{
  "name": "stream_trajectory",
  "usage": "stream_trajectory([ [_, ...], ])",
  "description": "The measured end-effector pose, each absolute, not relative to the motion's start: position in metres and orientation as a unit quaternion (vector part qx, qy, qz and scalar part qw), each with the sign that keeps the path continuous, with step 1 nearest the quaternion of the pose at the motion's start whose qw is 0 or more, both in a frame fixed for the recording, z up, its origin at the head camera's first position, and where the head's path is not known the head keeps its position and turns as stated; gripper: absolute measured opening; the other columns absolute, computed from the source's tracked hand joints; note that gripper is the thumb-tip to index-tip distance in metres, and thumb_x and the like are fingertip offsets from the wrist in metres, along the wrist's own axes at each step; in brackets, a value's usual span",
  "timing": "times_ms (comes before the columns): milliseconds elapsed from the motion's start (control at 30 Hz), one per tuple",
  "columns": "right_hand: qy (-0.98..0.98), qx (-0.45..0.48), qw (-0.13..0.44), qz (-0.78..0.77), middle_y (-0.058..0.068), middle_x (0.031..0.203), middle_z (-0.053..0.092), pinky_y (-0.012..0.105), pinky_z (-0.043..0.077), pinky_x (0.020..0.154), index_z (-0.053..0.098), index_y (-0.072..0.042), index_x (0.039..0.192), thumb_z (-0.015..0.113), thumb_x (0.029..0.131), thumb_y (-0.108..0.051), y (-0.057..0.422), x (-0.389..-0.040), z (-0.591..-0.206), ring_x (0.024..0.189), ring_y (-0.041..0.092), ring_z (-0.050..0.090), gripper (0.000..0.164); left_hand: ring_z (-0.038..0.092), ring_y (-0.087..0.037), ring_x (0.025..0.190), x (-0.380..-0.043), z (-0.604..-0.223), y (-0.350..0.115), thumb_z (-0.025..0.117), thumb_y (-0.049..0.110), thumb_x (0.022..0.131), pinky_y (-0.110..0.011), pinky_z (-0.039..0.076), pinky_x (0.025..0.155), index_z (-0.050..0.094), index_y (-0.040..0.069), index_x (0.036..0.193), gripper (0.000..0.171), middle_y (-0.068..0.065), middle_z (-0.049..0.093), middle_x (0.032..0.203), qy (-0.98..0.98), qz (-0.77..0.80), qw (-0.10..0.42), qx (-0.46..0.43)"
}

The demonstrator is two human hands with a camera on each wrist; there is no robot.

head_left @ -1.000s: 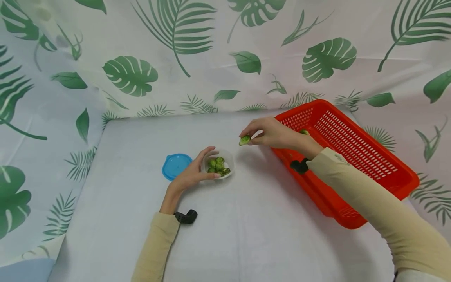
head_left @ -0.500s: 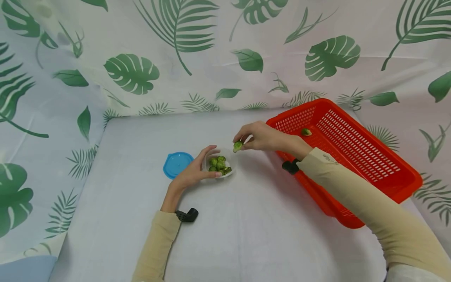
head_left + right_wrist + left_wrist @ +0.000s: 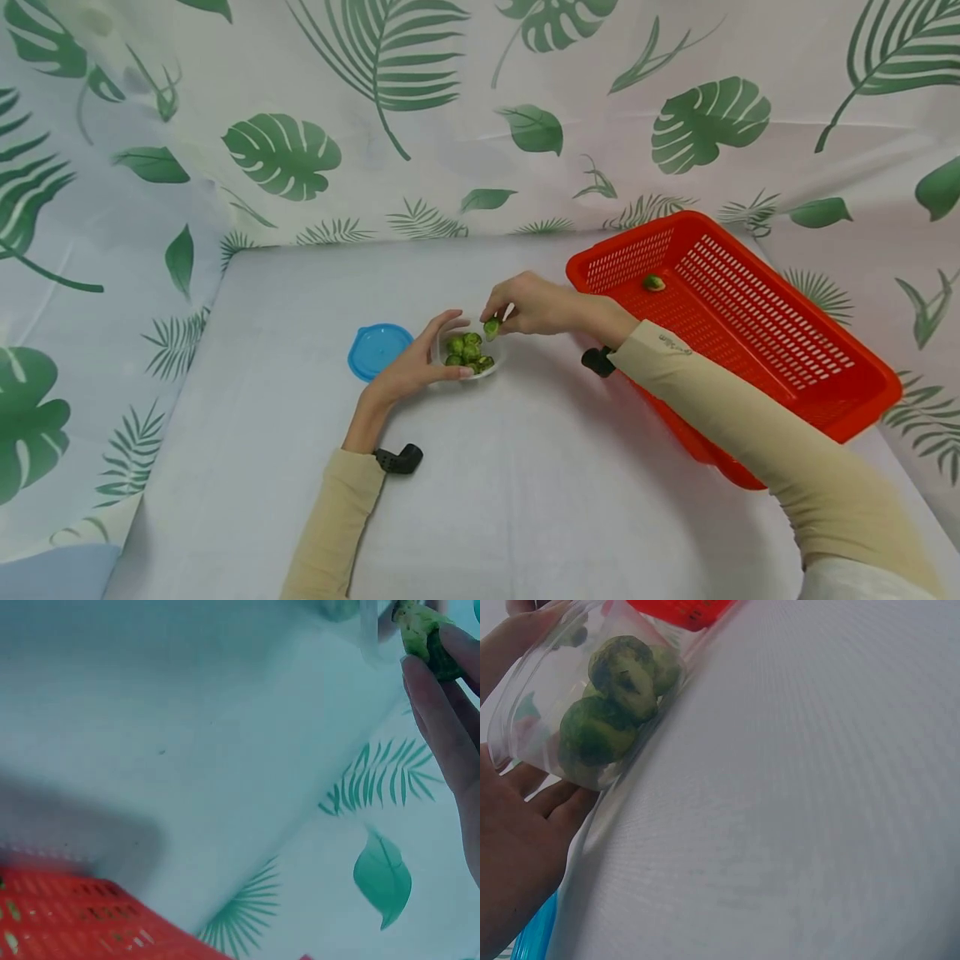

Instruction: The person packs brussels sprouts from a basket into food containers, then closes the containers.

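A small clear plastic tub (image 3: 495,354) stands on the white tabletop with several Brussels sprouts (image 3: 596,731) inside. My left hand (image 3: 412,362) grips the tub from its left side, thumb at the near side and fingers around the far side. Just over the tub's far right rim, my right hand (image 3: 536,304) pinches a single Brussels sprout (image 3: 492,328) between thumb and fingers. In the right wrist view that sprout (image 3: 431,641) shows its pale cut end, close to the tub's edge.
A blue lid (image 3: 378,352) lies left of the tub. To the right stands a red perforated basket (image 3: 765,333), with one Brussels sprout (image 3: 654,283) near its far left corner. Leaf-patterned cloth (image 3: 420,167) rises behind the table.
My right hand has carried its sprout left and toward me, from beside the basket to the tub's rim. The left hand keeps its grip on the tub.
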State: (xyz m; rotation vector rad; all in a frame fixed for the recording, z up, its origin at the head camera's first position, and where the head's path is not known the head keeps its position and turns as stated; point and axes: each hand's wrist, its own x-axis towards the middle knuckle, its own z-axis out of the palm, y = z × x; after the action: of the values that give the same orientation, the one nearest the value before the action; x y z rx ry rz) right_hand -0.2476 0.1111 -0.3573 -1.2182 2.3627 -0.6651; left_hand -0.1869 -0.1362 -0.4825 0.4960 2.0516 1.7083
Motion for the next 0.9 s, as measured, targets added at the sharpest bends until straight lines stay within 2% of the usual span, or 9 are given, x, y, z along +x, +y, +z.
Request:
stream_trajectory([
  [267, 0.842, -0.481, 0.182, -0.165, 0.015, 0.107, 0.075, 0.038, 0.060, 0.089, 0.077, 0.004, 0.112, 0.075, 0.088, 0.007, 0.093, -0.244, -0.368, 0.097, 0.027, 0.072, 0.024, 0.005, -0.021, 0.160, -0.187, -0.484, -0.138, 0.082, 0.030, 0.090, -0.071, 0.012, 0.121, 0.018, 0.024, 0.165, 0.099, 0.007, 0.034, 0.165, 0.747, 0.605, 0.210, 0.179],
  [433, 0.851, -0.479, 0.182, -0.117, 0.014, 0.105, 0.074, 0.038, 0.059, 0.092, 0.078, 0.002, 0.111, 0.076, 0.087, 0.006, 0.084, -0.242, -0.369, 0.100, 0.028, 0.070, 0.024, 0.004, -0.018, 0.160, -0.187, -0.483, -0.138, 0.081, 0.031, 0.090, -0.069, 0.012, 0.122, 0.019, 0.025, 0.165, 0.098, 0.010, 0.034, 0.164, 0.744, 0.608, 0.211, 0.179],
  [600, 0.861, -0.469, 0.185, -0.071, 0.012, 0.101, 0.071, 0.035, 0.058, 0.090, 0.080, 0.001, 0.106, 0.074, 0.089, 0.008, 0.076, -0.237, -0.372, 0.095, 0.024, 0.066, 0.020, 0.006, -0.015, 0.159, -0.186, -0.482, -0.138, 0.082, 0.033, 0.089, -0.065, 0.012, 0.124, 0.020, 0.029, 0.164, 0.098, 0.012, 0.034, 0.164, 0.744, 0.609, 0.211, 0.174],
  [800, 0.859, -0.487, 0.159, -0.011, 0.012, 0.097, 0.070, 0.034, 0.057, 0.085, 0.079, 0.000, 0.102, 0.072, 0.088, 0.011, 0.072, -0.232, -0.375, 0.092, 0.024, 0.064, 0.020, 0.003, -0.017, 0.160, -0.186, -0.482, -0.139, 0.084, 0.039, 0.086, -0.063, 0.014, 0.124, 0.023, 0.042, 0.161, 0.097, 0.011, 0.019, 0.170, 0.754, 0.602, 0.211, 0.159],
  [900, 0.854, -0.502, 0.139, -0.001, 0.012, 0.095, 0.070, 0.034, 0.058, 0.083, 0.079, 0.001, 0.101, 0.072, 0.087, 0.011, 0.071, -0.231, -0.377, 0.091, 0.024, 0.065, 0.018, 0.002, -0.020, 0.160, -0.186, -0.482, -0.139, 0.083, 0.037, 0.087, -0.064, 0.015, 0.124, 0.022, 0.043, 0.161, 0.096, 0.009, 0.014, 0.171, 0.756, 0.600, 0.209, 0.158],
])
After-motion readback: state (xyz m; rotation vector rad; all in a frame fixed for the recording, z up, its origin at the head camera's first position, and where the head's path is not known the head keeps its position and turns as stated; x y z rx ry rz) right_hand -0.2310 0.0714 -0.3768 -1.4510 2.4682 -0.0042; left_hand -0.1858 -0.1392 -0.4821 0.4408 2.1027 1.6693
